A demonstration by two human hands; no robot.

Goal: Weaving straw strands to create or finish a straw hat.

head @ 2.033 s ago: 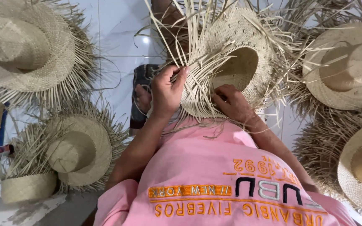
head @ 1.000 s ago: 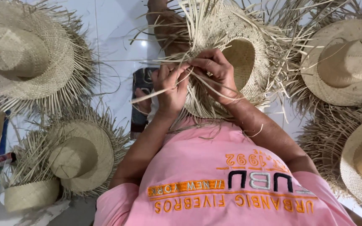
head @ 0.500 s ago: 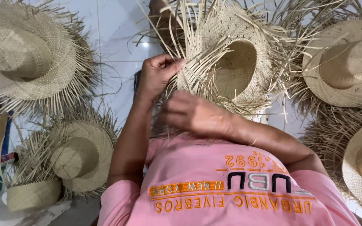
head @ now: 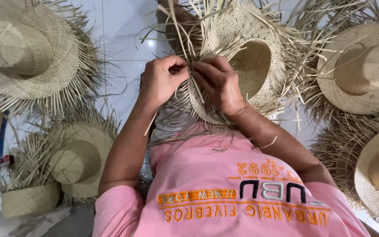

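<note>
Both hands, left hand (head: pixel 162 81) and right hand (head: pixel 218 83), pinch loose straw strands (head: pixel 197 85) at the brim of an unfinished hat (head: pixel 246 57) just beyond the fingers; a hard tug could snap brittle straw.

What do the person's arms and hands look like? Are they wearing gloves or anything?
No gloves. The left hand and right hand are both bare, with no rings or watch that I can see. The arms are bare as well, up to the short sleeves of a pink T-shirt, which has orange and dark lettering printed across it.
</note>
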